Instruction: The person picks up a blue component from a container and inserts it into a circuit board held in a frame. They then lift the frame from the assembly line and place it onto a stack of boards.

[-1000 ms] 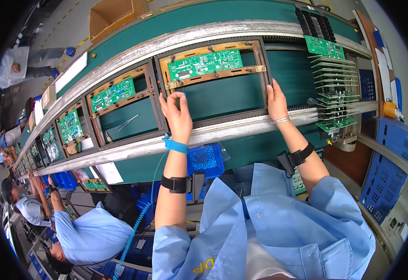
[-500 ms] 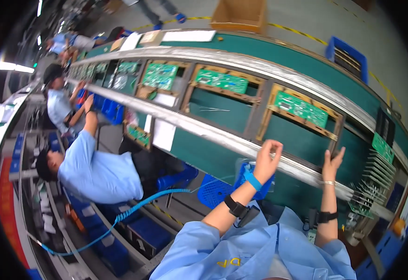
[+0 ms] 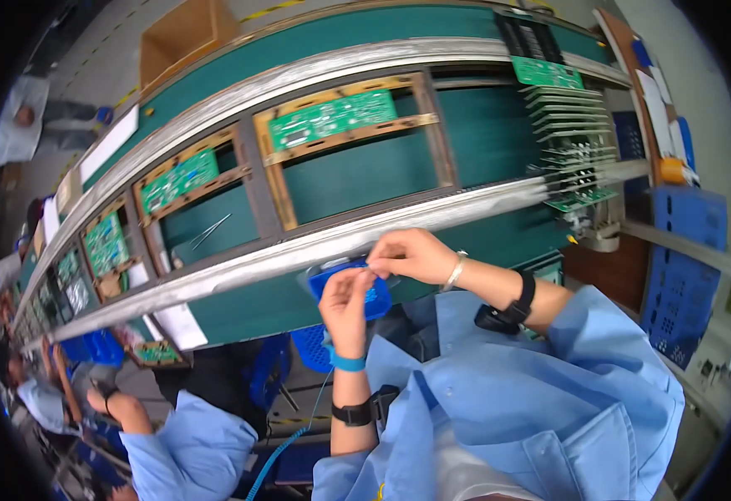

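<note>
My left hand (image 3: 345, 307), with a blue wrist strap (image 3: 348, 363) on its wrist, is closed in a pinch. Its fingertips meet those of my right hand (image 3: 416, 255), which is pinched too. Whatever lies between the fingers is too small to make out. Just beneath both hands sits a small blue bin (image 3: 378, 307), partly covered by them. Beyond the silver rail (image 3: 449, 209), a green circuit board (image 3: 332, 118) rests in a brown frame (image 3: 275, 159).
More framed boards (image 3: 180, 181) line the conveyor to the left, with tweezers (image 3: 211, 230) lying near one. At right stands a rack of upright boards (image 3: 573, 125). A coiled blue cord (image 3: 278, 463) trails from my left wrist strap. A co-worker's sleeve (image 3: 186, 447) is at lower left.
My view has swung to the right. My right hand has moved left from beside the board rack, its spread fingers closing into a pinch against my left hand's fingertips.
</note>
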`<action>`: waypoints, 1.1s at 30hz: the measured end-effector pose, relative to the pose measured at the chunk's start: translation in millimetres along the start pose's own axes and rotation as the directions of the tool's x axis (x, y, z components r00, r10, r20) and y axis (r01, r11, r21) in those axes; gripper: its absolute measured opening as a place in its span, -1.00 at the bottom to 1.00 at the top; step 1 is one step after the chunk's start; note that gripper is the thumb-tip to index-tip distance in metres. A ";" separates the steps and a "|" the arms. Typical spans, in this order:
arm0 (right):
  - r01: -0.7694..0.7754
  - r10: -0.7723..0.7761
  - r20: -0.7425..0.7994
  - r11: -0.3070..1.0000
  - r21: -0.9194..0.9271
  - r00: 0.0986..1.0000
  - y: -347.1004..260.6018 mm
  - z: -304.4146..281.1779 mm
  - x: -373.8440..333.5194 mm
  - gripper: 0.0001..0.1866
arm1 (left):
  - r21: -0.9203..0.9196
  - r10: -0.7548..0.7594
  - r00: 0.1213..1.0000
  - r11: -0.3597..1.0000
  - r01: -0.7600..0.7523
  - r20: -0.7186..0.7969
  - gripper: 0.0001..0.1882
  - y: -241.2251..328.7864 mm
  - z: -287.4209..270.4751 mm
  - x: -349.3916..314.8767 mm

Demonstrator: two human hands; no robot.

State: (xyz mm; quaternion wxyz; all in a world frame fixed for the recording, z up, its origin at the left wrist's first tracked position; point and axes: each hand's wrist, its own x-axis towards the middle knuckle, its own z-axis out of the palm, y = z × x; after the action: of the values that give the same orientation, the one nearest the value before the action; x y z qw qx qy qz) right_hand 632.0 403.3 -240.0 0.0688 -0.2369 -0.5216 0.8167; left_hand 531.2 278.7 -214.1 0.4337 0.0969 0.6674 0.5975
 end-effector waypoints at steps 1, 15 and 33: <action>0.076 -0.103 -0.075 0.952 -0.297 0.992 -5.6 -12.5 5.2 -0.89 | -0.008 -0.010 0.999 1.000 0.010 0.032 -0.97 -6.0 -4.7 0.1; 0.206 -0.567 -0.041 0.364 -0.908 0.823 -53.5 -144.5 158.0 -0.89 | 0.954 0.320 0.947 0.277 -0.115 0.021 -0.73 -119.7 -29.7 18.2; 0.272 -0.637 0.205 0.008 -0.962 0.743 -58.2 -138.7 160.8 -0.86 | 0.065 -0.093 0.974 0.992 0.109 -0.206 -0.94 -123.3 -33.5 8.1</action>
State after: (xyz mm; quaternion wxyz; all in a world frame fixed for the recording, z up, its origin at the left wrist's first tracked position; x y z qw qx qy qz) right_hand 546.6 600.7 -286.9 0.2437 -0.1562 -0.9392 0.1848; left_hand 551.0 227.1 -329.6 0.3894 0.0179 0.7344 0.5556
